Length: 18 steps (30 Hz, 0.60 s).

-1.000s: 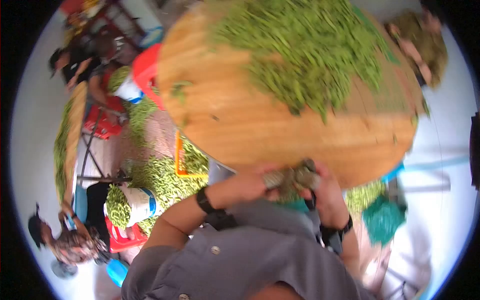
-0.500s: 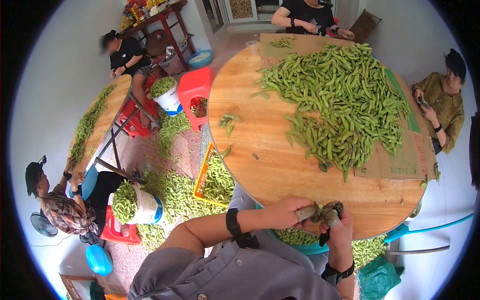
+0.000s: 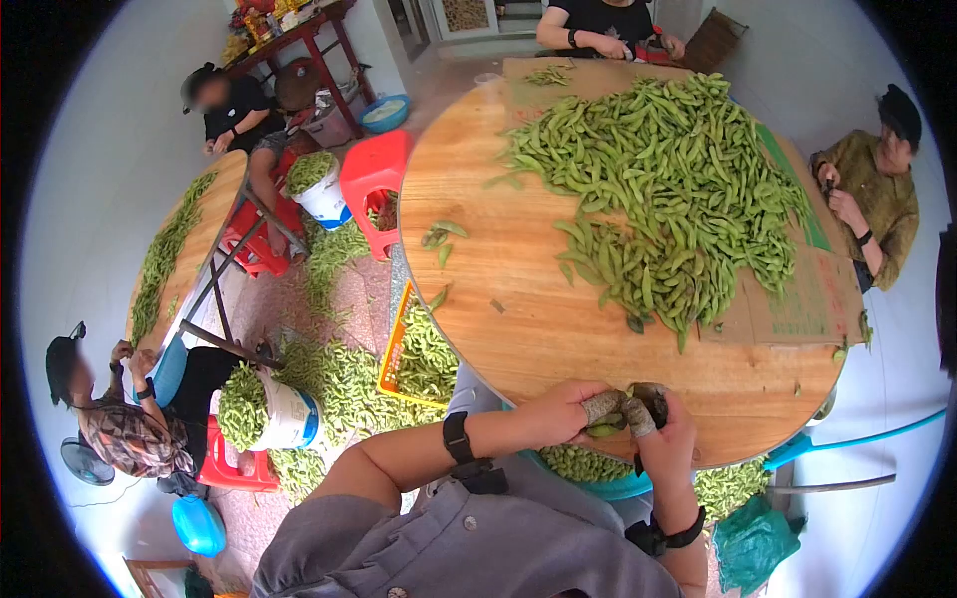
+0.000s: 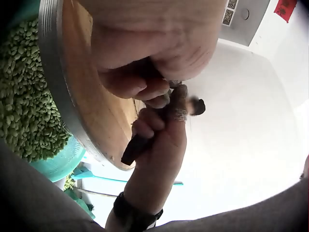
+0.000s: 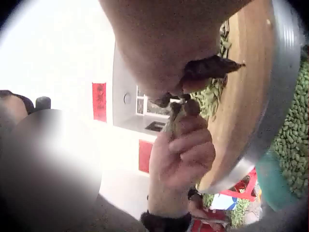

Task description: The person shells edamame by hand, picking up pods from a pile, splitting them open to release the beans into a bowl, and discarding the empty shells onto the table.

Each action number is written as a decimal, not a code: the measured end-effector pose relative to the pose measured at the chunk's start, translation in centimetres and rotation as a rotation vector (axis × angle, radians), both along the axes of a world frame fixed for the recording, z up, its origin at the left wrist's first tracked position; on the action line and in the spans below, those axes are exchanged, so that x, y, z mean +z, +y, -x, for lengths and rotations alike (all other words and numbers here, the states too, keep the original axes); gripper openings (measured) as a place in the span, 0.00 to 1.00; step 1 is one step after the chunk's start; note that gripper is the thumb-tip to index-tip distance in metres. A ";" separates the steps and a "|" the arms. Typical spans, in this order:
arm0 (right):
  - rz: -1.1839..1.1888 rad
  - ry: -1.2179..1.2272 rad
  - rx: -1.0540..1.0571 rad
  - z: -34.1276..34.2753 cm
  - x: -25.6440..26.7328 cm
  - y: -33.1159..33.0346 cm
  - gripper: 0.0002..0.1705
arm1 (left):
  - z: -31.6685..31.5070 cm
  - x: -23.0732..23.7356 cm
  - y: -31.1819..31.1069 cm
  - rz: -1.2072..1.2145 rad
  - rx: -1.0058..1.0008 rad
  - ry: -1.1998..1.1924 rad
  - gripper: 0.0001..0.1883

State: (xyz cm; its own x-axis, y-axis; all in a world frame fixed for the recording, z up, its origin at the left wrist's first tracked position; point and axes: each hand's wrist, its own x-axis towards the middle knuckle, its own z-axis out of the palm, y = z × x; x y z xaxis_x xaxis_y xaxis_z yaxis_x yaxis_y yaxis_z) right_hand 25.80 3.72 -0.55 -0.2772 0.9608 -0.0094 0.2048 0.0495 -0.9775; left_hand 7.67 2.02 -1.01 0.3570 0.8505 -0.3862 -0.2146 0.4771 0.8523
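Both hands meet over the front edge of the round wooden table [image 3: 538, 349]. My left hand [image 3: 566, 411], thumb wrapped in a patterned covering, pinches a green bean pod [image 3: 604, 431]. Close against it is my right hand [image 3: 672, 439], its thumb wrapped too and its fingertips dark. A narrow dark piece [image 4: 136, 149] sticks out of the curled right fingers; its kind cannot be told. Below the hands, a teal basin [image 4: 60, 159] holds shelled green beans [image 4: 29, 96]. Across the tabletop lies a large heap of bean pods [image 3: 668, 199], partly on cardboard [image 3: 797, 299].
Left of the table are a yellow crate [image 3: 391, 344] of pods, a red stool [image 3: 374, 184] and white buckets [image 3: 289, 417]. Pods cover much of the floor there. Several people sit at this table and a second table [image 3: 204, 244]. A green bag [image 3: 756, 548] lies at lower right.
The head view was blurred and turned elsewhere a second ago, then steadied. Since half a second ago, my hands have come closer together and a green pod shows under the left thumb.
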 end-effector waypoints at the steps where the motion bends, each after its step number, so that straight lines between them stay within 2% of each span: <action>1: 0.181 0.178 0.041 0.1 0.0 0.4 0.09 | -0.2 0.4 -0.1 0.013 0.001 -0.040 0.10; 2: 0.316 0.343 0.098 0.0 0.5 0.4 0.08 | -0.3 1.2 -0.3 0.015 -0.003 -0.041 0.10; 4: 0.291 0.410 0.115 0.1 0.7 0.3 0.08 | -0.3 2.5 -0.4 0.141 0.071 -0.054 0.11; 5: 0.269 0.476 0.135 0.1 0.7 0.1 0.08 | 0.1 1.5 -0.1 0.149 0.064 -0.059 0.11; 7: 0.283 0.424 0.115 0.4 0.9 -0.1 0.09 | 1.0 -1.0 0.2 -0.956 -0.055 0.247 0.12; 8: 0.292 0.371 0.099 0.3 1.0 -0.3 0.09 | 1.1 -1.6 -0.3 -0.394 -0.093 -0.286 0.13; 9: 0.197 0.316 0.089 0.4 1.1 -0.4 0.10 | 1.1 -1.1 -0.7 0.220 -0.126 -0.776 0.14; 11: 0.093 0.228 0.077 0.4 0.8 -0.5 0.12 | 0.0 -0.6 -1.3 -0.940 0.098 0.240 0.14; 13: 0.112 0.176 0.052 -0.6 0.0 -0.2 0.12 | 0.4 0.6 -1.1 0.244 0.012 -0.545 0.14; 14: 0.058 0.139 0.128 -0.9 -0.3 0.4 0.12 | 0.8 0.1 -0.7 0.281 -0.007 -0.561 0.14; 15: -0.004 0.105 0.213 -1.3 -0.5 0.8 0.12 | 1.2 -0.4 -0.2 0.261 -0.119 -0.506 0.14; 16: 0.007 0.096 0.198 -1.7 0.1 1.3 0.12 | 1.3 -0.7 0.1 0.228 -0.228 -0.449 0.14; 18: 0.017 -0.185 0.416 -2.3 2.0 1.5 0.13 | 1.2 -0.6 -0.4 0.295 -0.220 -0.396 0.14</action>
State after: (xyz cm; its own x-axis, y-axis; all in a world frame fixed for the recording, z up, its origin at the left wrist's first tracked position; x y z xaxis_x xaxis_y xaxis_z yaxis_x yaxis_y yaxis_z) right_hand 28.11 5.26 1.45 -0.6320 0.7672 -0.1093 0.3417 0.1492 -0.9279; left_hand 6.48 1.62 -1.58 0.6811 0.6154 -0.3967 -0.3609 0.7536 0.5494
